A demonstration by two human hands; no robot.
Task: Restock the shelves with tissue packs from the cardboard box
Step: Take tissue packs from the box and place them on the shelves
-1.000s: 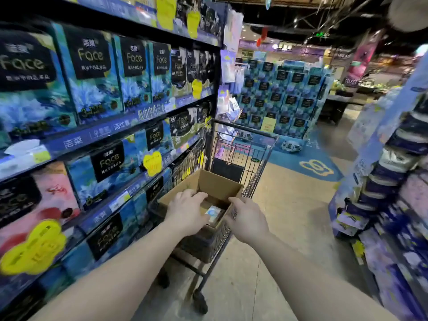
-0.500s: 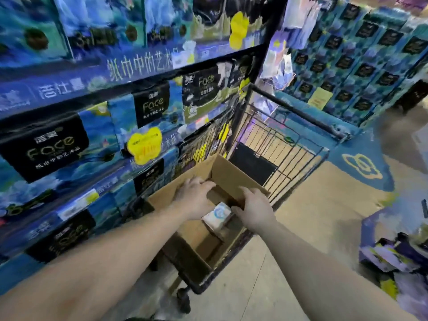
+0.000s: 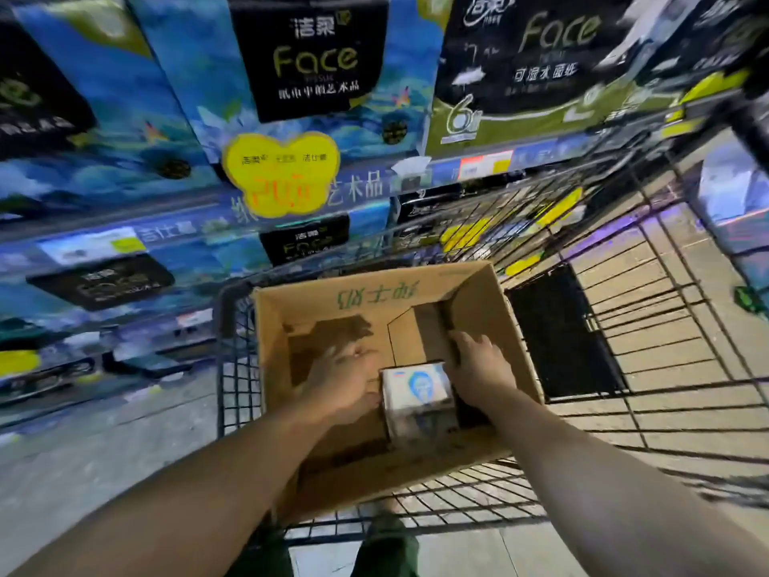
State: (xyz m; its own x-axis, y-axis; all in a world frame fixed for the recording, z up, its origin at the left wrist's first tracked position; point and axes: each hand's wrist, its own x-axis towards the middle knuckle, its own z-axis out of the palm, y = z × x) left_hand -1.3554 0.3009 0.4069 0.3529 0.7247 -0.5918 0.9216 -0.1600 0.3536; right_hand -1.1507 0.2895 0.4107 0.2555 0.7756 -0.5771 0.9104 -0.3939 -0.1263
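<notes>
Where one cardboard box (image 3: 374,301) holds one tissue pack (image 3: 417,388), left hand (image 3: 343,381) and right hand (image 3: 478,364) flank it, fingers loosely spread, grip indeterminate.

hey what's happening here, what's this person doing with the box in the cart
A person is reaching both hands into an open cardboard box that sits in a shopping cart beside shelves of tissue packs. The left hand and right hand are on either side of a white tissue pack in the box. It has not been lifted out yet.
</notes>
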